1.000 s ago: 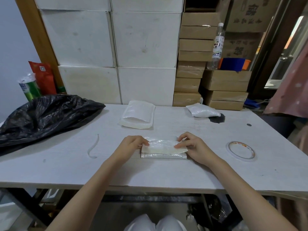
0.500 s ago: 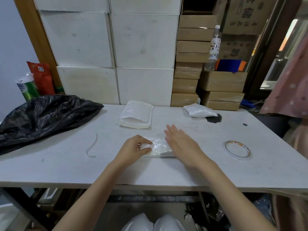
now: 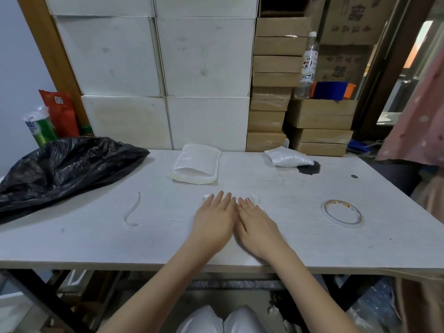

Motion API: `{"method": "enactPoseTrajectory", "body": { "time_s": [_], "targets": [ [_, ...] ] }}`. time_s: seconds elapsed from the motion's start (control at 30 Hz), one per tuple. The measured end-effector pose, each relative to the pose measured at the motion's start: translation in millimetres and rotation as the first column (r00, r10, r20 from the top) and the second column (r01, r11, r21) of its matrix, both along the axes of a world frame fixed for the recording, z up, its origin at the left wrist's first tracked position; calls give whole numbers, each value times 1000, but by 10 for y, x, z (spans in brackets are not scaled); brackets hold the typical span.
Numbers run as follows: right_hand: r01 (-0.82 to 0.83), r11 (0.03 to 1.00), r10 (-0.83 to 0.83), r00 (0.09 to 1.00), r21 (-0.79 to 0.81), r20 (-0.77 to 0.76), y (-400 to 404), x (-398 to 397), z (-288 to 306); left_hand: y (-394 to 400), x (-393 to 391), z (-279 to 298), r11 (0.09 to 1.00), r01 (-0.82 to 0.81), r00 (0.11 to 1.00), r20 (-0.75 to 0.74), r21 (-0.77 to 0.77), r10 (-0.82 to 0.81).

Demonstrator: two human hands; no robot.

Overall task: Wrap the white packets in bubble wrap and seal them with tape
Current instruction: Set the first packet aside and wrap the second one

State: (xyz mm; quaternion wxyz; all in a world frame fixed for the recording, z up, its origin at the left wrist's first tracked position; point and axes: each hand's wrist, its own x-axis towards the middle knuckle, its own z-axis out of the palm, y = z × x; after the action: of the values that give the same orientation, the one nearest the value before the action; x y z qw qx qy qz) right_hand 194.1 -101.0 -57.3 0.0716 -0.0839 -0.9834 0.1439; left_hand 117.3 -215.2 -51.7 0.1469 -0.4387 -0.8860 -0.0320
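Since half a second ago our left hand (image 3: 213,221) has let go of the wrapped packet (image 3: 255,200) and flattened beside our right hand (image 3: 257,224); both press it with straight fingers, mid-table (image 3: 96,236), tape roll (image 3: 342,213) well apart rightward.

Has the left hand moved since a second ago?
Yes. The left hand has slid right, away from the curled strip, onto the wrapped packet, fingers flat.
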Motion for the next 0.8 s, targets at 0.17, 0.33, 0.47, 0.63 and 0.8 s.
{"method": "enactPoseTrajectory", "body": {
  "time_s": [0.17,0.33,0.47,0.63,0.8],
  "targets": [
    [-9,1000,10,999,-16,37,13,-1,24,-77,64,-244,997,-43,977,207,-63,55],
    [30,946,-8,998,-324,69,62,-27,210,-86,59,-168,997,-75,952,296,-28,80],
    [99,796,-151,988,-598,-39,115,6,322,-91,87,-135,996,-76,947,310,-40,84],
    [101,893,-99,995,-439,27,123,65,179,-69,58,-96,996,-85,911,404,1,77],
    [70,823,-115,992,-563,-45,250,91,173,-32,33,67,954,-255,837,529,156,137]
  ]
}}
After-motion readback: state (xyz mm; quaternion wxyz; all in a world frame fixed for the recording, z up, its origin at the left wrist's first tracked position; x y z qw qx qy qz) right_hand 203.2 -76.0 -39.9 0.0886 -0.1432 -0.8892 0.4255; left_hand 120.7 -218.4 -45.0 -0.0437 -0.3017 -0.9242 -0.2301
